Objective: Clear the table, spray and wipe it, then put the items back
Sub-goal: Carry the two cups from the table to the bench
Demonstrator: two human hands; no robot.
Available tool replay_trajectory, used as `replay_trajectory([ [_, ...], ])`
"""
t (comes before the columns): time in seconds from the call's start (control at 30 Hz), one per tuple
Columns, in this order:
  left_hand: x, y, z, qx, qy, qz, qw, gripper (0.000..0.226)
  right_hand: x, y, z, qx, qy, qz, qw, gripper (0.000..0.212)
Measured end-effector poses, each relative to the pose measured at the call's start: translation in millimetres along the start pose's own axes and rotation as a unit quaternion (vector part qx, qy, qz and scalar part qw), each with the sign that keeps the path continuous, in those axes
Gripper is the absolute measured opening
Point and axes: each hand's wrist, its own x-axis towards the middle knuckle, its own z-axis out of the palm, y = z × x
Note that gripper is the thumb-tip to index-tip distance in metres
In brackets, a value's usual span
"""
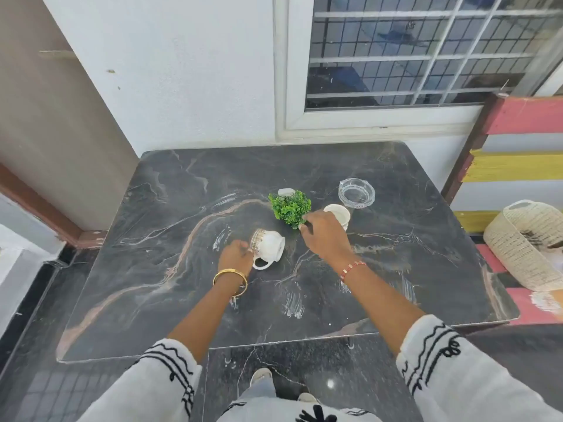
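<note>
Two hands work over the dark marble surface [152, 269]. The left hand [235, 256] grips the rim of a white cup [269, 245] tipped on its side, mouth toward the left, handle toward the near edge. The right hand [326, 236] is closed on the small green plant [289, 208], hiding part of a second white cup [338, 213]. Beyond stands a glass ashtray [356, 193]

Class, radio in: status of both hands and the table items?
Left hand gripping tipped teacup. Right hand at small plant. Second cup, glass ashtray remain.
</note>
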Motion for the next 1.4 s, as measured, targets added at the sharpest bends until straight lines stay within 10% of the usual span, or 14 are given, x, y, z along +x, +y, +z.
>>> replay_trajectory([
  [0.67,16.8,-3.3,16.8,0.037,-0.093,-0.039,0.994,0.015,-16.5,6.4,42.9,0.199,0.019,0.225,0.954,0.016],
  [0.93,11.1,0.1,18.9,-0.117,-0.072,-0.047,0.989,0.024,-3.3,27.2,40.8,0.342,0.076,0.354,0.867,0.011],
  [1.13,5.5,9.5,20.1,-0.172,-0.103,-0.055,0.978,0.008,14.6,25.7,37.7,0.523,0.048,0.44,0.728,0.01],
  [1.4,0.6,16.6,31.6,-0.147,-0.125,-0.046,0.98,0.022,25.9,23.5,40.6,0.577,0.06,0.468,0.667,0.014],
])
